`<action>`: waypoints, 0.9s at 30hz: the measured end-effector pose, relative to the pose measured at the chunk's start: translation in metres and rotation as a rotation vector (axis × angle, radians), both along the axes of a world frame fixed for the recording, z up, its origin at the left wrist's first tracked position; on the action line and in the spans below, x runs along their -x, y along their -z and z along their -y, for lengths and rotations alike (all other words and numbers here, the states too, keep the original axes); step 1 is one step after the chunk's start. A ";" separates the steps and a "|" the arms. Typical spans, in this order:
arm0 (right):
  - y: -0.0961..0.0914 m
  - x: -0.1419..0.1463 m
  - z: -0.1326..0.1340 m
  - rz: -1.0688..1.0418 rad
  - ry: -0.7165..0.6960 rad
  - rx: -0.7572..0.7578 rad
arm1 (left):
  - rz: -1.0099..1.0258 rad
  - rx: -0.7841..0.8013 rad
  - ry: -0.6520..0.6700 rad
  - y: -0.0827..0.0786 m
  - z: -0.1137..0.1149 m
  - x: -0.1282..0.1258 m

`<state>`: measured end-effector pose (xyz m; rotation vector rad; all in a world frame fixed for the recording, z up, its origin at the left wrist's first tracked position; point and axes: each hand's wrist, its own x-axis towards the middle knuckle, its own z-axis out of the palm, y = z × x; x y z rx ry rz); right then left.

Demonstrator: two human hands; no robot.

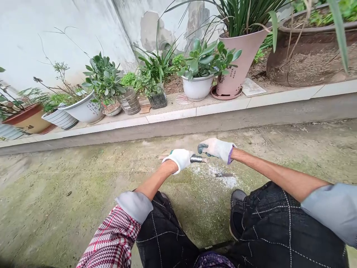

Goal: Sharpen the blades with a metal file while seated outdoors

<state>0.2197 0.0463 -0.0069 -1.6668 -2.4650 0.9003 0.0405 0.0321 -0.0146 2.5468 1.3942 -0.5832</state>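
My left hand, in a white work glove, is closed round a wooden stick held roughly level above the ground. Silvery wire is wound in coils near the stick's right end, where a bare tip sticks out. Just up and right of that tip is my right hand, gloved in white with grey fingertips. Its fingers are curled together; whatever they may hold is too small to tell. A short dark rod lies on the ground below, among white chips or powder.
Potted plants stand along a tiled ledge, among them a white pot and a tall pink planter. A large brown pot is at the right. My shoes rest on mossy concrete.
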 end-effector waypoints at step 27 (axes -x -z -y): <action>0.017 0.013 0.011 0.097 -0.145 -0.103 | -0.055 -0.039 -0.195 0.012 -0.008 0.006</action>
